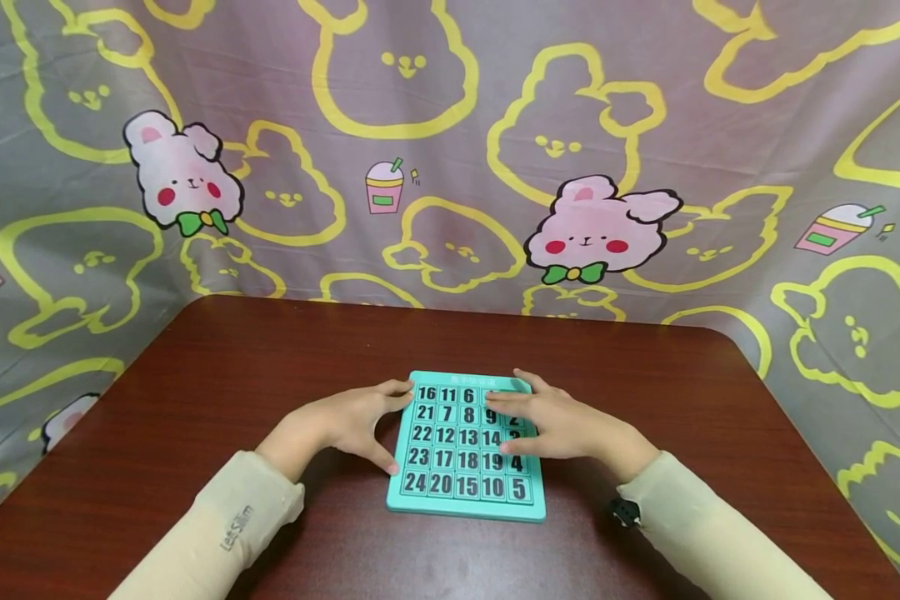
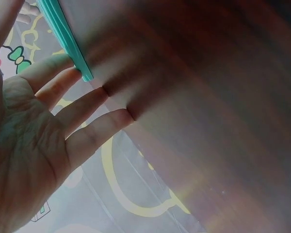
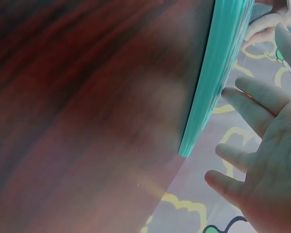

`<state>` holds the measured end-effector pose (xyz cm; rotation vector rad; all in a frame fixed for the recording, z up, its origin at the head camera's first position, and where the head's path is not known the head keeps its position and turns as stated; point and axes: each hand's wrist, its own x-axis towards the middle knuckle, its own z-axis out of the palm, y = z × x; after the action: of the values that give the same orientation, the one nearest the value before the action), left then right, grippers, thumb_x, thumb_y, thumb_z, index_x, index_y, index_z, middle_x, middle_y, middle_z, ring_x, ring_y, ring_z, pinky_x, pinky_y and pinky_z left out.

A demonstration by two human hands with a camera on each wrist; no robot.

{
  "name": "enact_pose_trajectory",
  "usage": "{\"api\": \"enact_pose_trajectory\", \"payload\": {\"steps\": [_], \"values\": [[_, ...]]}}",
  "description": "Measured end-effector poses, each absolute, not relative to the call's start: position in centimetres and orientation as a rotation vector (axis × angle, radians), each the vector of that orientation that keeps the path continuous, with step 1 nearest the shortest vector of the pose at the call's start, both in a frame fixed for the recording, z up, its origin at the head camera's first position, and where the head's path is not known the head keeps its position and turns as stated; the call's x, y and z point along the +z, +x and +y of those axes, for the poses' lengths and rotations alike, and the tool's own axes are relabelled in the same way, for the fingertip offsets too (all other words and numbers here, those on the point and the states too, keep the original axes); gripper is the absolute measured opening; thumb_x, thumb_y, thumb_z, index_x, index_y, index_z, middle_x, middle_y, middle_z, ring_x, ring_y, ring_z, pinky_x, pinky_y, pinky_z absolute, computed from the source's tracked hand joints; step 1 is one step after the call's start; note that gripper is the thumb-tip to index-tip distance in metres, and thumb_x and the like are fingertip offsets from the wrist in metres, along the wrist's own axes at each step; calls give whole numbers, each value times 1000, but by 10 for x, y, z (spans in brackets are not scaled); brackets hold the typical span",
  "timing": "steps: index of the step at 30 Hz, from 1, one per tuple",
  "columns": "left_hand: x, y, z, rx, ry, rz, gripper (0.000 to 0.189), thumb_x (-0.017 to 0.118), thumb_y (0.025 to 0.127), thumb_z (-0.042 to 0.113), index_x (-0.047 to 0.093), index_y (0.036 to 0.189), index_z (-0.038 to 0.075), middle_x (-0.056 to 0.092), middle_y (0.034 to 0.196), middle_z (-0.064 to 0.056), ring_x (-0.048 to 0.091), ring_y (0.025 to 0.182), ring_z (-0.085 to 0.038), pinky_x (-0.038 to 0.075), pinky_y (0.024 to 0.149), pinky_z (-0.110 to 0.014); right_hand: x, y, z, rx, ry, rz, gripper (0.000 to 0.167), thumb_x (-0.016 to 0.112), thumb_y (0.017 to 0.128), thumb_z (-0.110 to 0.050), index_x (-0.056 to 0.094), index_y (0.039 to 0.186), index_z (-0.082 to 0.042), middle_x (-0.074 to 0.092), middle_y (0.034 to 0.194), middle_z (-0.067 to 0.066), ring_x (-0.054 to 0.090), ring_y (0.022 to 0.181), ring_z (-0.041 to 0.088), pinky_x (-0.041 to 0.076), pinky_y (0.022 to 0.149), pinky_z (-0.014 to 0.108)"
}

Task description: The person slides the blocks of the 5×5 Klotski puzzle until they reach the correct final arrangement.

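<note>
A turquoise number sliding puzzle lies flat on the table, with black-numbered tiles in rows. My left hand is at its left side, thumb near the lower part of that edge and fingers at the upper corner. In the left wrist view, nearly straight fingers meet the puzzle's edge. Over the upper right tiles spreads my right hand, its fingers hiding some numbers. The right wrist view shows these fingers extended beside the puzzle's side; whether they touch the tiles is unclear.
The brown wooden table extends around the puzzle on every side. Behind and beside it hangs a grey curtain printed with yellow outlines and pink rabbits. A small black object is at the right sleeve's cuff.
</note>
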<state>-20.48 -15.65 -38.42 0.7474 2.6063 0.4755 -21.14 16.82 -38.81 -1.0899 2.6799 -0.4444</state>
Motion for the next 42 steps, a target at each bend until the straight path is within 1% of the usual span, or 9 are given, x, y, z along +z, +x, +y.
{"api": "enact_pose_trajectory", "payload": {"steps": [7,12,16,20,25,28,34,42], "values": [[-384,-204,-157,473,752,2606,108,88,70,45,34,154,4,20,167,-8,30,149,-30,36,115,-47,-385,-204,179,-447,-1187,2746,60,67,91,-45,57,142,-14,54,148,5,20,148,46,32,104,75],[-384,-205,-157,472,750,2603,108,88,70,45,33,154,4,19,167,-7,29,150,-29,36,115,-47,-388,-200,189,-399,-1240,2787,48,68,92,-39,65,133,-14,60,139,2,31,143,42,40,98,70],[-383,-205,-156,471,747,2601,108,88,71,45,33,154,4,19,167,-7,29,150,-29,37,115,-46,-390,-199,194,-378,-1262,2823,42,70,92,-33,67,130,-15,63,133,0,38,138,39,45,93,66],[-383,-205,-156,465,745,2604,109,88,70,46,33,154,5,19,167,-6,29,150,-28,37,115,-46,-392,-198,197,-362,-1271,2839,38,70,92,-22,68,129,-14,64,132,2,40,135,38,47,92,64],[-382,-204,-156,458,736,2603,108,88,71,45,33,155,5,18,167,-5,28,150,-29,37,115,-46,-392,-198,197,-313,-1302,2833,34,63,94,-5,69,127,-14,64,132,1,40,136,40,47,92,64],[-382,-204,-156,466,731,2602,108,88,70,45,33,155,5,18,167,-6,28,150,-29,36,115,-46,-393,-199,197,-284,-1300,2832,35,65,93,-6,69,128,-14,63,132,0,39,137,41,47,91,65],[-383,-204,-156,465,736,2606,108,89,70,45,33,154,5,19,167,-6,29,150,-29,37,115,-45,-395,-202,198,-278,-1312,2833,39,73,90,-17,68,129,-13,61,132,1,37,137,43,47,92,66],[-386,-205,-157,454,735,2615,110,88,70,48,33,155,7,19,167,-5,27,151,-27,37,115,-46,-397,-212,200,-298,-1284,2835,42,74,89,-23,68,129,-12,59,135,2,34,139,45,45,94,67]]}}
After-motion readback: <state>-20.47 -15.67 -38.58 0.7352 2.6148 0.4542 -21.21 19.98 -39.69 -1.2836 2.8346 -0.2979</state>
